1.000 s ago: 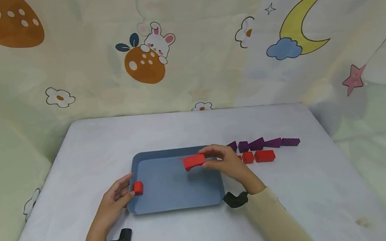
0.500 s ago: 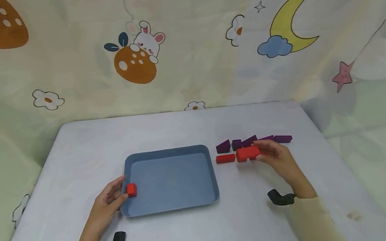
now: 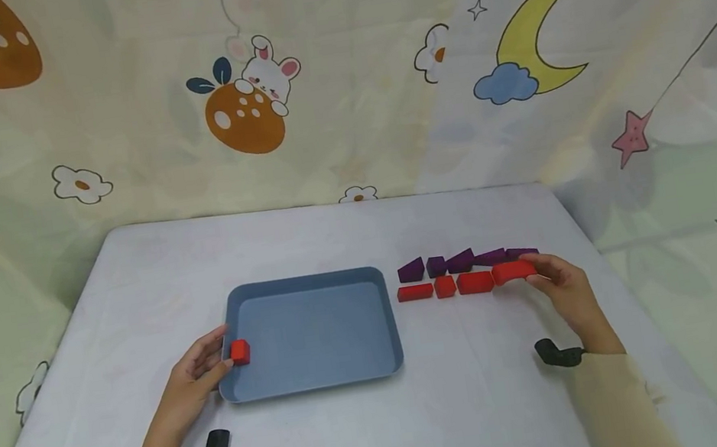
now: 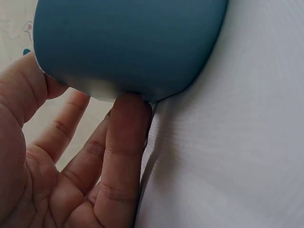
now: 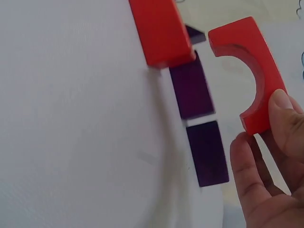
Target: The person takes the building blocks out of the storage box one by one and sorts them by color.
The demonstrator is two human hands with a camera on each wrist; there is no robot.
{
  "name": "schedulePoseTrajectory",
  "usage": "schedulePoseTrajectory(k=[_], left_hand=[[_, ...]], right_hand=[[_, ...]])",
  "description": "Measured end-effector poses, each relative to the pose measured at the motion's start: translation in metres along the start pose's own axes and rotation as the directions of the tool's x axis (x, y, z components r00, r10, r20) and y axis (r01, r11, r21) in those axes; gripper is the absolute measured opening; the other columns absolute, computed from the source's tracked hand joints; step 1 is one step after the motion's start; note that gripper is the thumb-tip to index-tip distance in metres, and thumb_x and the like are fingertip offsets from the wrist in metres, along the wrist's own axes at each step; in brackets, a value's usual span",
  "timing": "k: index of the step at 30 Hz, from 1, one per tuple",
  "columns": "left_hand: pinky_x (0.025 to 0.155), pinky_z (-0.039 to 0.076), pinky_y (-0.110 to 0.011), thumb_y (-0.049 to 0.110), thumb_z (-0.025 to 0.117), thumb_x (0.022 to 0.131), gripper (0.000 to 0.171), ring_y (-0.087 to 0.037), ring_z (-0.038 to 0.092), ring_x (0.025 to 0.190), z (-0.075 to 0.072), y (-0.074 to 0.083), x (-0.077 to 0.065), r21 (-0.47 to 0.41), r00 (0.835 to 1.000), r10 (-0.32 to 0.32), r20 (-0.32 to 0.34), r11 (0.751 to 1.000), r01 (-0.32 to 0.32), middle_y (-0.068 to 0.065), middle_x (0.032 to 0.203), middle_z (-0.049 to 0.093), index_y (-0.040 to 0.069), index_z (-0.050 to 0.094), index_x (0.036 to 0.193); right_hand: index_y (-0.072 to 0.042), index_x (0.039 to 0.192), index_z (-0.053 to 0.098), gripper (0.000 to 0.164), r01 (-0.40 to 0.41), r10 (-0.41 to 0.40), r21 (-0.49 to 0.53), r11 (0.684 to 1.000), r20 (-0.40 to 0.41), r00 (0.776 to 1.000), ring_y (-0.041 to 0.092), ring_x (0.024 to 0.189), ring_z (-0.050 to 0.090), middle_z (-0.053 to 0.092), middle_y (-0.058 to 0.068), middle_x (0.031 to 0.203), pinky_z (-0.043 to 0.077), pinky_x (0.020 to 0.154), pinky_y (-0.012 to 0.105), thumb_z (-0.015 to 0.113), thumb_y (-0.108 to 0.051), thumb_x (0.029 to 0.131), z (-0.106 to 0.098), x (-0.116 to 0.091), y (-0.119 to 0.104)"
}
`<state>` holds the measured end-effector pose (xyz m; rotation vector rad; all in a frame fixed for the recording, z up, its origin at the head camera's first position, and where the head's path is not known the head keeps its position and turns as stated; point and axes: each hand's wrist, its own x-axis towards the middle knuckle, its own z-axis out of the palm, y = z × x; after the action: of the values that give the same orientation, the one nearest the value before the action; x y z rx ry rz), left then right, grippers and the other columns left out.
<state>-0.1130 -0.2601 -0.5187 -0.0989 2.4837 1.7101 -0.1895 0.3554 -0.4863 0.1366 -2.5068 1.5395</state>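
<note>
My left hand (image 3: 194, 381) holds the left rim of a blue tray (image 3: 320, 384); in the left wrist view its fingers (image 4: 124, 142) rest against the tray's outer wall. Just inside that rim, close to the thumb, sits a small red block (image 3: 240, 352). My right hand (image 3: 571, 296) pinches a red arch block (image 5: 266, 71) by one end, its half-round cutout facing away from the palm. In the head view this arch block is at the right end of a row of red blocks (image 3: 475, 282), in front of a purple row.
Behind the red row lie several purple blocks (image 3: 460, 261), partly covered at the right by the right hand. White cloth covers the table (image 3: 390, 435). A printed curtain (image 3: 347, 101) hangs behind the table's far edge.
My right hand has carried the red arch block from over the tray rightward, past the red row to its right end. The left hand stays at the tray; the head view has shifted slightly.
</note>
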Motion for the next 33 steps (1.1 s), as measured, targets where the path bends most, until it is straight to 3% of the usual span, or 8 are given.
schedulePoseTrajectory(k=[5, 7, 12, 18, 22, 25, 29, 33], left_hand=[[0.090, 0.049, -0.012, 0.013, 0.065, 0.108, 0.061, -0.046, 0.050, 0.142, -0.001, 0.001, 0.000, 0.008, 1.000, 0.004, -0.005, 1.000, -0.004, -0.028, 0.165, 0.044, 0.002, 0.042, 0.164], [0.090, 0.050, -0.013, 0.013, 0.065, 0.107, 0.062, -0.045, 0.051, 0.141, -0.001, 0.000, 0.000, 0.009, 1.000, 0.002, -0.005, 1.000, -0.002, -0.027, 0.164, 0.046, 0.003, 0.043, 0.164], [0.090, 0.051, -0.016, 0.014, 0.067, 0.107, 0.063, -0.039, 0.053, 0.140, 0.000, -0.002, 0.001, 0.007, 1.000, -0.006, 0.002, 1.000, 0.005, -0.026, 0.164, 0.047, 0.005, 0.043, 0.164], [0.090, 0.050, -0.014, 0.013, 0.067, 0.107, 0.064, -0.039, 0.052, 0.140, 0.000, -0.002, 0.001, 0.008, 1.000, -0.014, -0.002, 1.000, 0.014, -0.026, 0.164, 0.047, 0.005, 0.042, 0.165], [0.090, 0.049, -0.013, 0.013, 0.067, 0.107, 0.063, -0.043, 0.051, 0.142, -0.001, -0.002, 0.000, 0.005, 1.000, -0.010, -0.004, 1.000, 0.010, -0.027, 0.165, 0.045, 0.004, 0.042, 0.165], [0.091, 0.049, -0.013, 0.013, 0.067, 0.107, 0.063, -0.031, 0.055, 0.138, -0.002, -0.002, 0.000, -0.008, 1.000, 0.007, -0.003, 1.000, -0.007, -0.026, 0.164, 0.046, 0.004, 0.043, 0.164], [0.093, 0.050, -0.014, 0.013, 0.069, 0.107, 0.063, -0.012, 0.056, 0.129, -0.002, -0.002, 0.001, -0.026, 1.000, 0.026, 0.002, 0.999, -0.026, -0.026, 0.163, 0.048, 0.003, 0.044, 0.163], [0.091, 0.050, -0.015, 0.013, 0.068, 0.107, 0.063, -0.028, 0.058, 0.134, -0.001, -0.001, 0.000, -0.028, 1.000, 0.019, -0.002, 0.999, -0.019, -0.028, 0.161, 0.048, 0.003, 0.044, 0.164]], right_hand=[[0.011, 0.146, 0.058, 0.044, -0.071, 0.073, -0.084, 0.994, 0.020, 0.997, -0.020, 0.109, 0.051, 0.064, 0.027, 0.144, 0.046, 0.091, 0.005, 0.067, 0.006, 0.103, -0.005, 0.005, 0.006], [0.012, 0.146, 0.057, 0.044, -0.095, 0.100, -0.115, 0.989, 0.039, 0.994, -0.022, 0.108, 0.048, 0.059, 0.036, 0.147, 0.044, 0.091, 0.004, 0.066, 0.007, 0.103, -0.005, 0.007, 0.009], [0.013, 0.144, 0.058, 0.043, -0.121, 0.134, -0.173, 0.978, 0.066, 0.989, -0.016, 0.108, 0.052, 0.060, 0.037, 0.144, 0.042, 0.091, 0.002, 0.066, 0.009, 0.102, -0.004, 0.011, 0.016], [0.011, 0.145, 0.058, 0.043, -0.146, 0.169, -0.234, 0.961, 0.083, 0.982, 0.039, 0.129, 0.062, 0.060, 0.036, 0.145, 0.040, 0.092, 0.002, 0.067, 0.007, 0.102, -0.003, 0.012, 0.022], [0.010, 0.150, 0.055, 0.049, -0.167, 0.190, -0.235, 0.958, 0.079, 0.979, 0.051, 0.137, 0.055, 0.057, 0.036, 0.149, 0.042, 0.090, 0.002, 0.069, 0.004, 0.103, -0.004, 0.009, 0.015], [0.008, 0.150, 0.055, 0.050, -0.201, 0.211, -0.231, 0.952, 0.018, 0.977, 0.044, 0.135, 0.058, 0.058, 0.034, 0.149, 0.044, 0.086, 0.002, 0.070, 0.002, 0.103, -0.004, 0.004, 0.001], [0.005, 0.146, 0.061, 0.043, -0.212, 0.201, -0.194, 0.958, -0.077, 0.977, 0.008, 0.117, 0.063, 0.063, 0.030, 0.145, 0.045, 0.086, 0.002, 0.069, 0.000, 0.104, 0.001, -0.002, -0.023], [0.005, 0.144, 0.063, 0.041, -0.141, 0.134, -0.163, 0.977, -0.055, 0.990, -0.011, 0.109, 0.054, 0.066, 0.028, 0.142, 0.045, 0.090, 0.003, 0.070, -0.001, 0.104, 0.020, -0.004, -0.043]])
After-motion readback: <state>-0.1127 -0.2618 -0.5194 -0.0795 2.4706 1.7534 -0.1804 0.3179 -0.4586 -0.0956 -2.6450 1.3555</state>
